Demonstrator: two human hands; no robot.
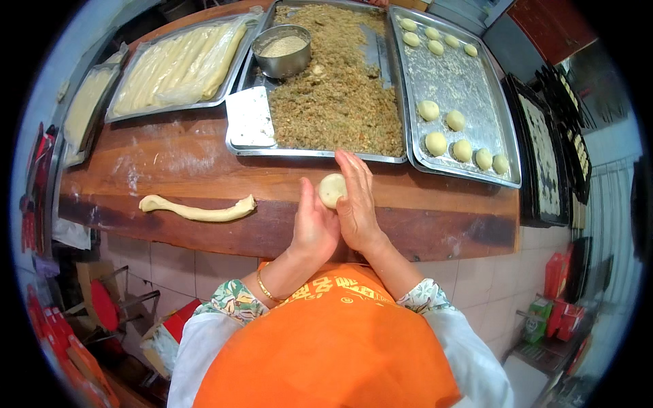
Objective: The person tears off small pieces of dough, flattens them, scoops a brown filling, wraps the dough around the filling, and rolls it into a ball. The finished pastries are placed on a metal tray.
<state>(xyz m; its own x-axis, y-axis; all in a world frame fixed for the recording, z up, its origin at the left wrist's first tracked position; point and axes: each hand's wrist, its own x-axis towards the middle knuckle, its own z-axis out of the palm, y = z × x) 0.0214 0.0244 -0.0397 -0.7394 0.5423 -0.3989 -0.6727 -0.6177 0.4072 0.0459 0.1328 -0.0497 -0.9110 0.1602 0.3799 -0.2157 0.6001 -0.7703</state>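
Between my left hand [317, 224] and my right hand [358, 201] is a round, pale dough ball [332, 190], held near the table's front part. Both palms face each other around it, fingers extended. To the left, a rope of dough [199, 210] lies on the wooden table [168, 173]. Beyond my hands stands a metal tray [316, 153] spread with crumbly brown filling [336, 112]. A steel bowl [282, 60] of pale crumbly stuff and a white flat scraper [250, 118] rest in it.
At the right, a floured metal tray [446, 86] bears several dough balls [435, 144]. Long dough rolls [178, 66] under plastic film fill a tray at the back left. Dark baking trays [543, 153] stand beyond the table's right end. A red stool [104, 305] is on the floor at left.
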